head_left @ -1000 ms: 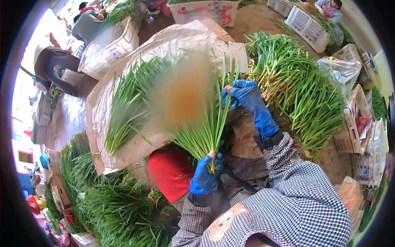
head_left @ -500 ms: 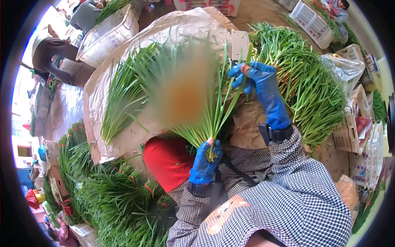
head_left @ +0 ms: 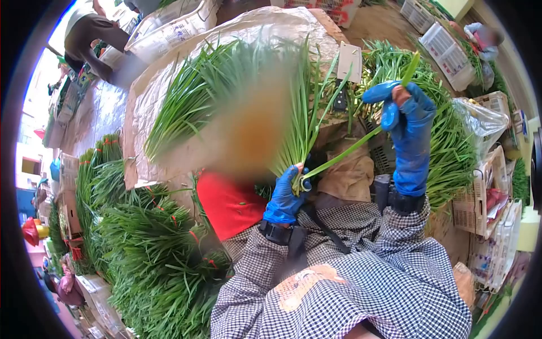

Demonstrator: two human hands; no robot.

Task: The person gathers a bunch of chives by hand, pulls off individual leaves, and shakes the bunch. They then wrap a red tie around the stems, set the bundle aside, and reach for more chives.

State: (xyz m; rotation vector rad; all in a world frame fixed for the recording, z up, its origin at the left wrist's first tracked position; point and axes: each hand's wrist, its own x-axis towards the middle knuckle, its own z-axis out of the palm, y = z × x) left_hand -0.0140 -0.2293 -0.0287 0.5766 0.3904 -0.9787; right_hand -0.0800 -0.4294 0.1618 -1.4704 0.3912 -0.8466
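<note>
My left hand (head_left: 286,198), in a blue glove with a bare fingertip, is closed round the pale stem ends of a green leafy bunch (head_left: 299,124) whose leaves fan upward. My right hand (head_left: 405,121), also gloved in blue, pinches one long leaf (head_left: 370,137) near its upper end, and that leaf slants down to the bunch at my left hand. Left of the bunch, loose green leaves (head_left: 192,90) lie on a brown sheet (head_left: 135,118). A blurred orange-brown patch hides part of the middle.
A leafy pile (head_left: 451,152) lies at right, beside a small white box (head_left: 349,62). Bundles tied in red (head_left: 152,265) fill the lower left. Red cloth (head_left: 228,206) is near my left arm. White crates (head_left: 449,53) stand at upper right; a person (head_left: 93,37) is at upper left.
My right hand has moved right and slightly down, drawing the leaf out sideways from the bunch. My left hand still grips the stems. The whole view has shifted slightly.
</note>
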